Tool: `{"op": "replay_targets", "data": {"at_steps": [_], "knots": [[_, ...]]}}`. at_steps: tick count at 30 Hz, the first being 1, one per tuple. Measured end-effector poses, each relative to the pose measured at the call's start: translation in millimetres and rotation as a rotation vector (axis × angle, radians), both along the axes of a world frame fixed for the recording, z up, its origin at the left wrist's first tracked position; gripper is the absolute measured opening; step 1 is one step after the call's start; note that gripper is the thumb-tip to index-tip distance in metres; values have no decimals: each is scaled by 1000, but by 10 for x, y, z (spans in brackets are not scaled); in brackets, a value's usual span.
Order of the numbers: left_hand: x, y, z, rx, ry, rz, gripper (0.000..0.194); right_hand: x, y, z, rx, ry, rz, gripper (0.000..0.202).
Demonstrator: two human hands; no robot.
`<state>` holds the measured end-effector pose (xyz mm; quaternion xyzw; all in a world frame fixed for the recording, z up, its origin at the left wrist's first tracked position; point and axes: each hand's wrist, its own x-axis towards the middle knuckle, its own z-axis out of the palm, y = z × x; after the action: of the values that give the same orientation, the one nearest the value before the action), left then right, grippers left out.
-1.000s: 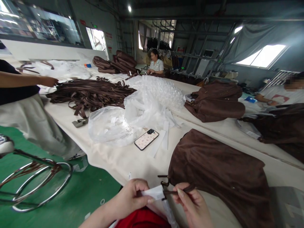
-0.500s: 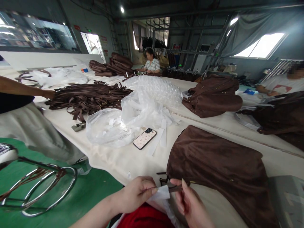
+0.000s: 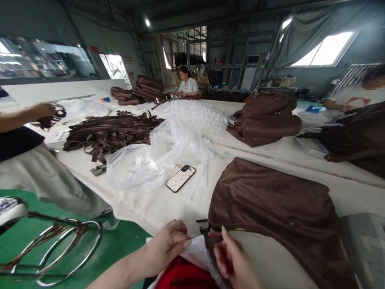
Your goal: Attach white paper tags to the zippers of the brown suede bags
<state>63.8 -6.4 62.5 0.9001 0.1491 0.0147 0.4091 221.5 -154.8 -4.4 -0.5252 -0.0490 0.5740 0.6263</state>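
At the near table edge, my left hand (image 3: 170, 243) pinches a thin white translucent plastic sleeve (image 3: 195, 249) between thumb and fingers. My right hand (image 3: 233, 257) is closed on a short brown strap (image 3: 213, 240), whose end meets the sleeve. How far the strap lies inside the sleeve is hard to see. Just beyond my right hand, a large brown bag (image 3: 270, 196) lies flat, with a small dark fitting (image 3: 205, 230) at its near left corner. Part of the sleeve hangs down over my red clothing.
A phone (image 3: 181, 178) lies beside white paper strips (image 3: 197, 180) and clear plastic bags (image 3: 132, 168). Brown straps (image 3: 111, 132) are heaped at left, where a co-worker's hand (image 3: 45, 111) holds some. More brown bags (image 3: 264, 120) lie at right. A metal-framed stool (image 3: 99, 241) stands left.
The sleeve has spread wider between my hands, and the strap is held closer to its edge. The co-worker at left has lifted a bundle of straps off the heap. My view has shifted slightly.
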Motion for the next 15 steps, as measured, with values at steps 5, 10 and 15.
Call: {"op": "replay_targets", "data": {"at_steps": [5, 10, 15], "knots": [[153, -105, -11, 18, 19, 35, 43, -65, 52, 41, 38, -166, 38, 54], [220, -177, -32, 104, 114, 64, 34, -13, -70, 55, -84, -535, 268, 54], [222, -223, 4, 125, 211, 57, 30, 222, -265, 131, -154, -1029, 242, 35]]}}
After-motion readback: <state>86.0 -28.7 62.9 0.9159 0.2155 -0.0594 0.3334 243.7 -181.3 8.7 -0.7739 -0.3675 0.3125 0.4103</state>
